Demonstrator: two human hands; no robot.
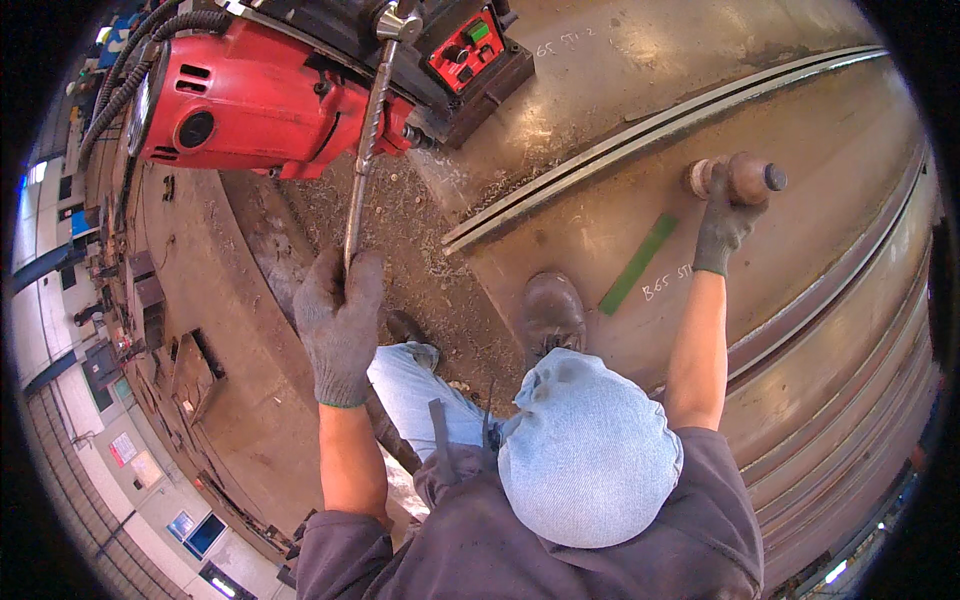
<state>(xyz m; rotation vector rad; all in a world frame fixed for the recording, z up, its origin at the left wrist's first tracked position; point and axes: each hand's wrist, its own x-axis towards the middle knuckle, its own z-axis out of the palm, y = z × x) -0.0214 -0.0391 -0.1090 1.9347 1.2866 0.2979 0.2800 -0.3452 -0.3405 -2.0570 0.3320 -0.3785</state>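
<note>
My left hand (342, 318), in a grey glove, is closed around the lower end of a long metal lever handle (368, 150). The lever runs up to a round hub on a red and black drill machine (260, 100). My right hand (728, 232), also gloved, grips a brown rounded object (750, 176) with a dark tip and a wider round end, somewhat like a small bottle; its exact kind is unclear. That object is over the brown steel plate (800, 260) on the right. A green strip (638, 264) lies on this plate, left of my right hand.
A long pale metal rail (660, 140) with a dark slot crosses the steel surface. The drill has a red control panel (468, 50) and thick black hoses (125, 70). Metal shavings litter the ground around my boots (553, 310). Stacked long steel edges lie at the right.
</note>
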